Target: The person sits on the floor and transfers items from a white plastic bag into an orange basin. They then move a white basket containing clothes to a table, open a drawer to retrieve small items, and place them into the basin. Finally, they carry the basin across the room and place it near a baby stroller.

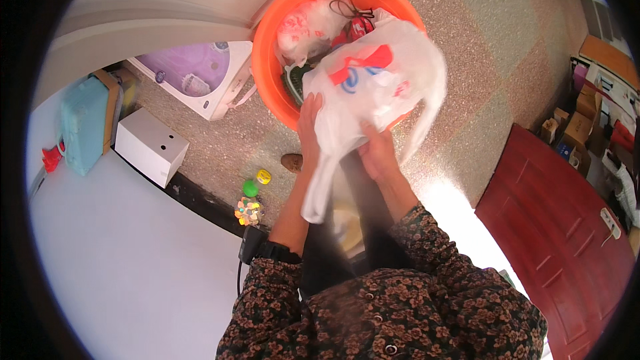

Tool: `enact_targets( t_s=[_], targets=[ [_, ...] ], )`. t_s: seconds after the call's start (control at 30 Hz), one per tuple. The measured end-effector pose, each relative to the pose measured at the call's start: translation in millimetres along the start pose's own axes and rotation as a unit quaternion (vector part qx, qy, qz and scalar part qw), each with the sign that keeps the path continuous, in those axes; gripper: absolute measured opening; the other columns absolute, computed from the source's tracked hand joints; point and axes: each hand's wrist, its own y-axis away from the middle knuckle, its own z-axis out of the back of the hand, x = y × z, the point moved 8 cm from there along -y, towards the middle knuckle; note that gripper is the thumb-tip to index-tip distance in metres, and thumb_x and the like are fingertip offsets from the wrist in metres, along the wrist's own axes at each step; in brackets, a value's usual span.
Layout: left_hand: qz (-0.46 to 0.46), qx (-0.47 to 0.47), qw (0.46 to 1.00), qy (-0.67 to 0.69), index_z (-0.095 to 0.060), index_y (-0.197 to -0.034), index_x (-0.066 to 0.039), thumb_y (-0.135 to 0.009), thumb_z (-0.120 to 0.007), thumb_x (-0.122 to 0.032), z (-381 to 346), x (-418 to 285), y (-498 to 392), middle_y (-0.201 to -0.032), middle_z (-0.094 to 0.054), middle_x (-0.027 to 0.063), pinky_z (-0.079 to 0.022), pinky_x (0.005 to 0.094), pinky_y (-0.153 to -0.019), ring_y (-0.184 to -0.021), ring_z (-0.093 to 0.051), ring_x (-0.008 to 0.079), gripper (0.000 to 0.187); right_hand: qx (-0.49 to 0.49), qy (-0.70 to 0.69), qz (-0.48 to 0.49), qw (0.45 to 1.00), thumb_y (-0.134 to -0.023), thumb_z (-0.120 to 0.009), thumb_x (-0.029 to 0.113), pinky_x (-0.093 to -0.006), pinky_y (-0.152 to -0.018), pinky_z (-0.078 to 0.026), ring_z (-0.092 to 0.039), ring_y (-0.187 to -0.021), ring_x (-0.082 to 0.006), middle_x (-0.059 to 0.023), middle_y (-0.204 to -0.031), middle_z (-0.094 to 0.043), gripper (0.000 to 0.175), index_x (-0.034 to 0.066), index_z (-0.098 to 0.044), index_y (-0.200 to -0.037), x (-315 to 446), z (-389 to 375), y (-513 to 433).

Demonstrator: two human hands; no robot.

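Note:
A full white plastic carrier bag (370, 75) with red and blue print is held over the near right part of a round orange plastic tub (267, 67). My left hand (310, 127) lies along the bag's left side, fingers pointing up. My right hand (377, 152) grips the bag's near edge from below, thumb on the plastic. One of the bag's handles hangs down between my forearms, another on the right. Inside the tub lie a second white bag with red print (305, 30), a dark cord (350, 9), a red packet (361, 27) and a dark green basket with a pale rim (295, 80).
Left of the tub stand a white and purple box (200, 72), a white carton (150, 142) and a light blue case (85, 125). A yellow tin (263, 176), a green ball (250, 188) and a jar of colourful pieces (248, 211) stand on the floor. A red door (555, 240) is at right.

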Motion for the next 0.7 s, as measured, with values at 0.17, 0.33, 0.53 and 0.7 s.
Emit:
enact_targets(
  t_s=[0.17,0.33,0.53,0.7],
  targets=[
    [-0.165,-0.033,0.964,-0.208,-0.039,-0.133,-0.002,-0.063,-0.079,-0.027,8,-44,1,-0.134,-0.043,0.0167,-0.029,0.0488,-0.103,-0.124,-0.038,0.0381,0.085,0.111,0.178,-0.044,0.977,-0.092,-0.056,0.022,-0.0253,-0.069,-0.047,-0.058,-0.090,-0.0136,-0.0093,-0.110,-0.060,0.040,0.0038,-0.045,-0.127,-22,25,10],
    [-0.207,-0.039,0.942,-0.263,-0.031,-0.136,-0.002,-0.061,-0.080,-0.027,-10,-69,-7,-0.138,-0.038,0.0181,-0.027,0.0497,-0.102,-0.129,-0.033,0.0376,0.093,-0.055,0.268,-0.181,0.945,-0.083,-0.068,0.020,-0.0245,-0.066,-0.047,-0.057,-0.079,-0.0139,-0.0079,-0.094,-0.059,0.051,0.0017,-0.045,-0.124,-37,121,-4],
    [-0.113,-0.125,0.974,-0.152,-0.048,-0.122,0.000,-0.063,-0.077,-0.025,-5,-59,-27,-0.118,-0.049,0.0199,-0.031,0.0484,-0.095,-0.111,-0.044,0.0381,0.070,-0.156,0.566,0.333,0.738,-0.069,-0.066,-0.002,-0.0422,-0.093,-0.040,-0.046,-0.113,-0.0352,-0.0216,-0.129,-0.043,0.080,0.0054,-0.032,-0.141,123,93,-48],
    [-0.084,0.002,0.980,-0.179,-0.055,-0.108,0.001,-0.070,-0.069,-0.018,-10,-38,-43,-0.101,-0.054,0.0151,-0.036,0.0461,-0.089,-0.096,-0.048,0.0351,0.044,0.108,0.715,0.481,0.496,-0.076,-0.062,0.008,-0.0442,-0.102,-0.032,-0.039,-0.126,-0.0304,-0.0129,-0.133,-0.045,0.058,0.0120,-0.047,-0.131,136,4,-73]
  ],
)
